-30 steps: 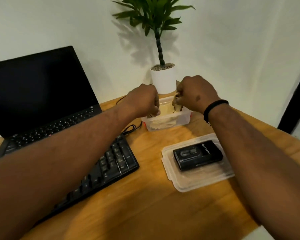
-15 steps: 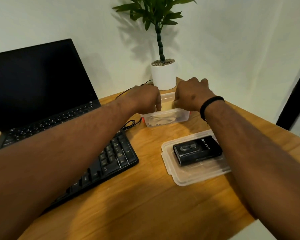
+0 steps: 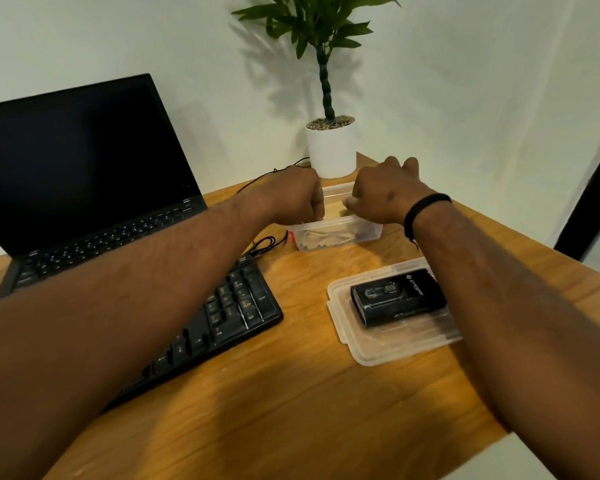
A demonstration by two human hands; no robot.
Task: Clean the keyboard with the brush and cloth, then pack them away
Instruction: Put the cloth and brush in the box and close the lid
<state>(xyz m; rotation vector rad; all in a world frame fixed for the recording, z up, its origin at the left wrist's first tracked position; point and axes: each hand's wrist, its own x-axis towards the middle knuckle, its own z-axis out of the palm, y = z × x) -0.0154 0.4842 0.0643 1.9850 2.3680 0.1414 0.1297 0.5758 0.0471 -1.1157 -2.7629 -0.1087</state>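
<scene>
We have both hands over the clear plastic tub (image 3: 336, 233) near the counter's far edge, its long axis running left to right. Our left hand (image 3: 297, 199) curls its fingers at the left rim; our right hand (image 3: 385, 195) curls over the right rim. The beige cloth (image 3: 321, 239) lies inside, directly below the fingers. The clear flat lid (image 3: 395, 344) is nearer our right hand.

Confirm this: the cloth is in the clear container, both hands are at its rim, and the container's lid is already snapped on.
Not right. The head view shows the lid lying on the table beside the keyboard, a black device on it. The container is open, cloth inside, left hand and right hand at its rim.
</scene>
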